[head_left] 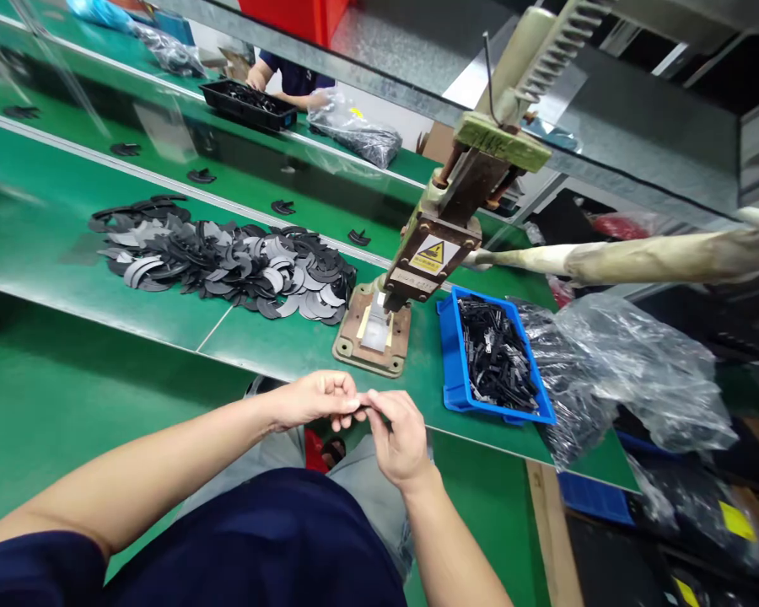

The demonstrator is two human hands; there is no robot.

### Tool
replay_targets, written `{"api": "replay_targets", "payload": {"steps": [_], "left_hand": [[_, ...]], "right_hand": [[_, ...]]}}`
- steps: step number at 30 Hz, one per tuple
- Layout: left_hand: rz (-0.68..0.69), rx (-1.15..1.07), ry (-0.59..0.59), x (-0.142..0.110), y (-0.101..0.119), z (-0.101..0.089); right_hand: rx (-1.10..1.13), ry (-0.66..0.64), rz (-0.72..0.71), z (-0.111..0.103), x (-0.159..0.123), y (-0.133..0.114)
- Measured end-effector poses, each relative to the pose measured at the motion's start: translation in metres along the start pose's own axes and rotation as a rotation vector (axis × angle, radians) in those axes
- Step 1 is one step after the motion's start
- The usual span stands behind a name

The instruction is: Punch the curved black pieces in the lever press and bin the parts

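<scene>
My left hand [330, 400] and my right hand [397, 432] meet above my lap, just in front of the table's edge. Pinched between both sets of fingertips is a small dark part [363, 406], mostly covered by the fingers, so its shape cannot be made out. Straight ahead of the hands stands a hand press [425, 253] with a yellow warning label. On its base plate [373, 337] sits a pale metal fixture. Left of the press lies a heap of curved black and grey plastic pieces [228, 263]. A blue bin [450, 358] of small black parts stands to the right.
The press's long lever [582, 260] reaches out to the right. Clear plastic bags [645, 362] lie beyond the bin. Several curved pieces are spaced along the green strip [240, 181] behind. Across it, a person's hands [259, 77] are at a black tray [253, 118]. A metal shelf hangs overhead.
</scene>
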State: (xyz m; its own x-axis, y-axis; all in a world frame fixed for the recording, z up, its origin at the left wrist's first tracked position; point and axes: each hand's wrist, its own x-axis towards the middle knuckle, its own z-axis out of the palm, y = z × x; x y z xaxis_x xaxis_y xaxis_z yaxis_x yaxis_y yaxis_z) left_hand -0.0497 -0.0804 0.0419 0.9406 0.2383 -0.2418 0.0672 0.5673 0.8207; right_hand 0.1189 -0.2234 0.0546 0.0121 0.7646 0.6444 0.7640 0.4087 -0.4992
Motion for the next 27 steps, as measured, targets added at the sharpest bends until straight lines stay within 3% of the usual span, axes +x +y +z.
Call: {"api": "replay_targets", "payload": {"steps": [10, 27], "left_hand": [[-0.044, -0.145, -0.003, -0.007, 0.001, -0.001], [-0.067, -0.159, -0.002, -0.007, -0.003, 0.004]], "right_hand": [[0.027, -0.003, 0.064, 0.007, -0.009, 0.001], [0.051, 0.031, 0.141, 0.017, -0.022, 0.005]]}}
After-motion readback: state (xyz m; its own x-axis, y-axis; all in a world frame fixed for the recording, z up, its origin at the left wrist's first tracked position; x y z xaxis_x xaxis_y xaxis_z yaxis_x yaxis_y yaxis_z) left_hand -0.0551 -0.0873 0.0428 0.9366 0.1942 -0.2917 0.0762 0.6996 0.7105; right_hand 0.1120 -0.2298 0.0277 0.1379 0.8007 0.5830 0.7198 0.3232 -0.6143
